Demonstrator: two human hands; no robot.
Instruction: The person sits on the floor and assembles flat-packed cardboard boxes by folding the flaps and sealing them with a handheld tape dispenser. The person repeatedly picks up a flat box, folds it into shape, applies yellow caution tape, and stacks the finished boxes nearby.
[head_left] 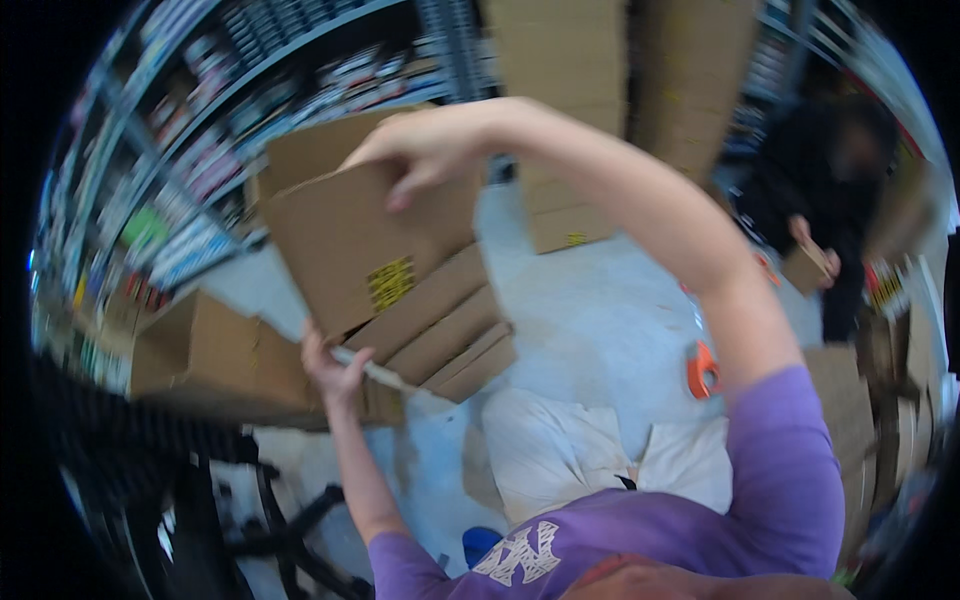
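A brown cardboard box [330, 240] with a yellow-and-black printed patch is held up in front of me, tilted, its upper flaps standing apart. My right hand [425, 150] reaches across from the right and hooks over the box's upper edge, thumb on the outer face, the other fingers partly hidden behind the cardboard. At the lower left corner, my left hand [335, 372] holds the box from below, thumb and fingers on either side of the corner. A pale strip, perhaps tape [385, 375], runs along the box's lower edge beside my left thumb.
Another open cardboard box [220, 360] stands at the left, near a black chair base [300, 525]. An orange tape dispenser [703, 370] lies on the pale floor. Tall cartons [560, 120] and loaded shelves [250, 70] stand behind. A person in black [830, 190] handles cardboard at the right.
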